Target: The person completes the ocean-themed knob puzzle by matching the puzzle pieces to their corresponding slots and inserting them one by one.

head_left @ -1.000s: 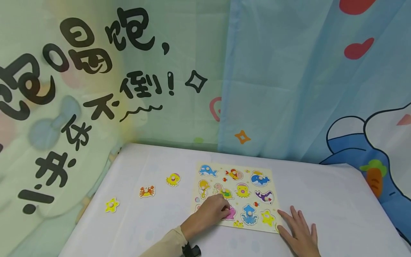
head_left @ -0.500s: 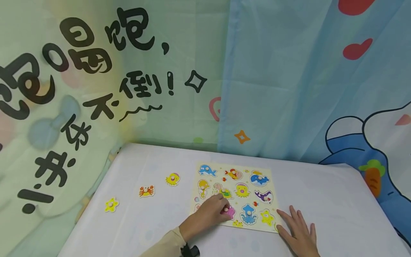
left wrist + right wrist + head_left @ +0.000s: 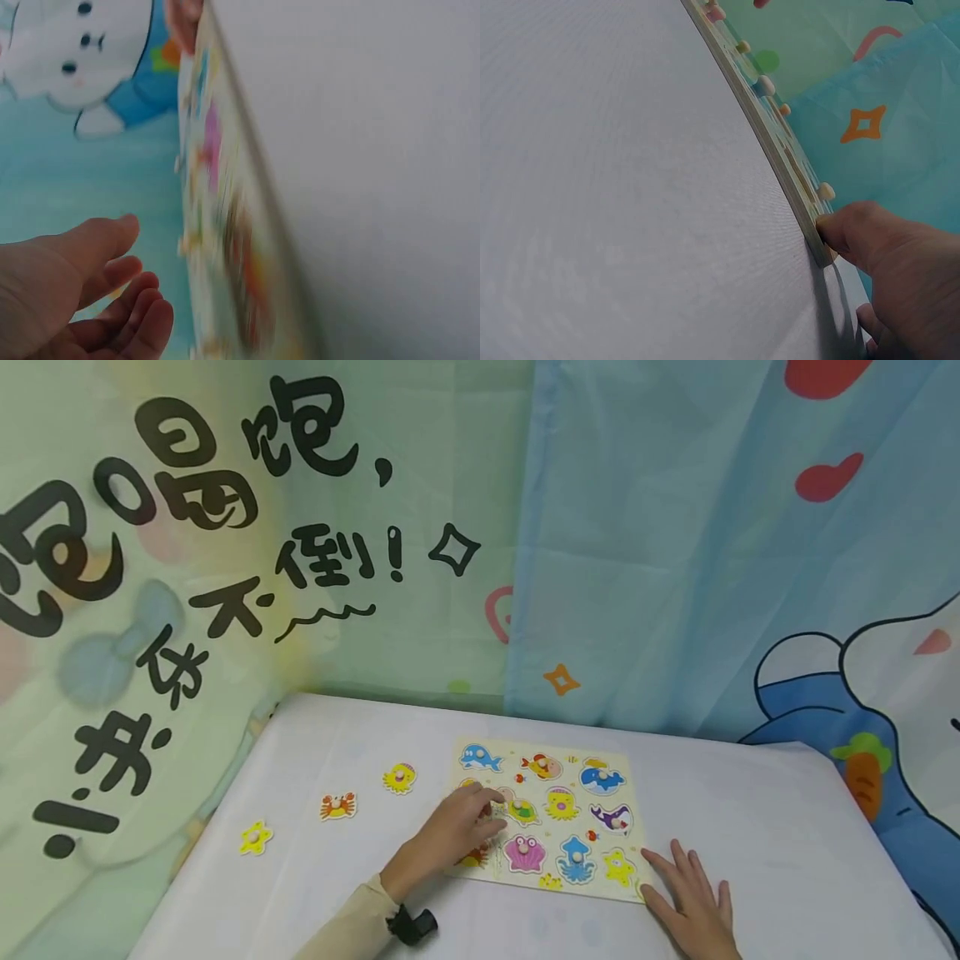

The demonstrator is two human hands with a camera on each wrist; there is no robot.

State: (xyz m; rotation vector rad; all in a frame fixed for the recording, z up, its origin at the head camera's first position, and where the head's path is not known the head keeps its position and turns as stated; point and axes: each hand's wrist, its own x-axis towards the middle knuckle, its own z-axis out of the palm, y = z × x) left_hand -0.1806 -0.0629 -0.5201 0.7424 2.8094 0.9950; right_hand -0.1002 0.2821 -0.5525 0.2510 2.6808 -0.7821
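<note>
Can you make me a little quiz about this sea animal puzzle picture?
1. How many loose pieces lie on the table left of the puzzle board?
2. True or false: the right hand holds the pink shell piece.
3. Which hand reaches over the board's left side?

Key:
1. Three: yellow star, orange crab, yellow octopus.
2. False. It rests flat at the board's near right corner; the shell sits in the board.
3. The left hand.

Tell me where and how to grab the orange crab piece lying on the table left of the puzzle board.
Pinch the small round peg at the middle of the crab piece from straight above. The piece lies flat on the white table, so its thin edges give little to hold; the raised peg does.
</note>
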